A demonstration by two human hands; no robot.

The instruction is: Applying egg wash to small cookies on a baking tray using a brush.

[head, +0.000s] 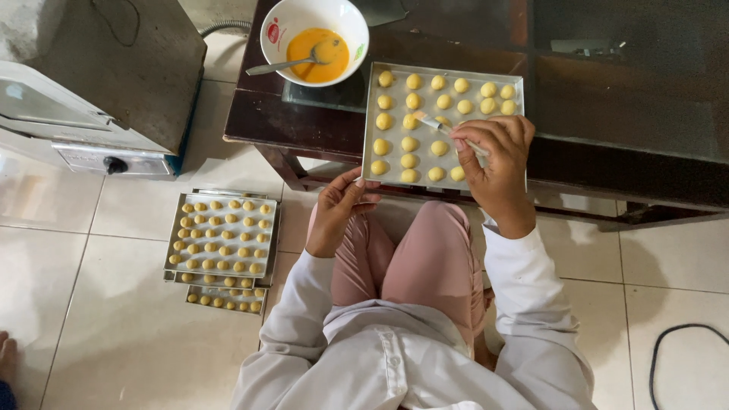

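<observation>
A metal baking tray (369,129) with rows of small yellow dough balls (410,142) lies at the near edge of a low dark table (258,114). My right hand (497,163) hovers over the tray's right part, gripping a small pastry brush (437,124) whose tip touches a ball in the middle rows. My left hand (339,209) holds the tray's near left corner from below, thumb by the rim. A white bowl (314,38) of orange egg wash with a spoon (285,64) in it stands left of the tray.
Stacked trays (220,235) filled with dough balls rest on the tiled floor at my left. A metal oven (99,91) stands at the far left. A black cable (668,349) loops on the floor at right. My knees in pink trousers sit under the table edge.
</observation>
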